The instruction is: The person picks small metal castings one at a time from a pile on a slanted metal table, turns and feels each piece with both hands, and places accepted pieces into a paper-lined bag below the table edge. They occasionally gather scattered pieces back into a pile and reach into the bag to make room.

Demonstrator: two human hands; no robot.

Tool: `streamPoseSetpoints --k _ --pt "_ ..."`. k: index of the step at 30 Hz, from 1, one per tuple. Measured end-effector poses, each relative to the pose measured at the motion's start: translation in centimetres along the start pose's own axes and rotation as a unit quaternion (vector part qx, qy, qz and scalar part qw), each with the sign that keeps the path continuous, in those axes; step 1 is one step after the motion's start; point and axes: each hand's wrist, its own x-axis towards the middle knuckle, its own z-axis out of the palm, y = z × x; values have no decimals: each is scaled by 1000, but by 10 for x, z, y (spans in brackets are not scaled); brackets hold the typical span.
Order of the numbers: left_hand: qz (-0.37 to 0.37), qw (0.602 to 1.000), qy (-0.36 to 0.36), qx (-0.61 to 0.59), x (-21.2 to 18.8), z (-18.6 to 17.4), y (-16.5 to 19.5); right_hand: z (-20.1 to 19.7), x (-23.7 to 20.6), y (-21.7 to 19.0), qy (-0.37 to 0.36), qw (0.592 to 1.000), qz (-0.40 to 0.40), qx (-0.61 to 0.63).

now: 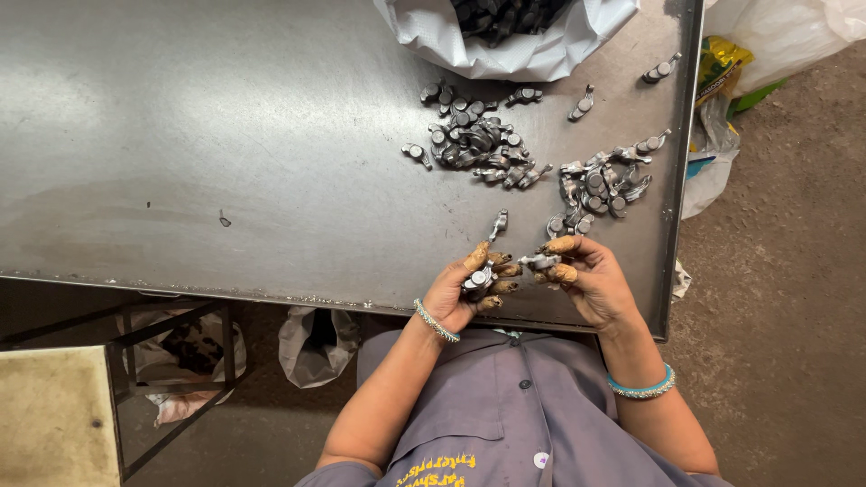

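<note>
Looking down from above, we saw our left hand (462, 287) closed around a few small grey metal castings (476, 280), its stained fingertips curled over them. Our right hand (582, 271) pinched a single casting (539, 261) between thumb and forefinger, just beside the left, and both hovered over the near edge of the steel bench (225, 162).

Two loose heaps lay farther out on the bench: one cluster (475, 146) toward the middle, and another cluster (600, 180) nearer the right edge, well apart from each other. A few strays sat alone, one (498, 224) just beyond our fingers and one (661, 68) near the far right corner.

A white sack (532, 50) stood open at the far edge, with many more dark parts visible inside.

Judging from how things lay, we reckoned the handling was at an early stage: only a modest share of the parts was out on the bench, and the sack appeared well filled. Whether either heap counted as finished, we could not tell.
</note>
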Motion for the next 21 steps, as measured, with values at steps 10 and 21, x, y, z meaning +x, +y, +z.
streamPoseSetpoints --k 10,21 --pt "-1 1000 3 4 2 4 -5 21 -2 1 -8 998 -64 -20" --pt "30 998 45 33 3 17 23 17 -1 3 16 997 -73 -38"
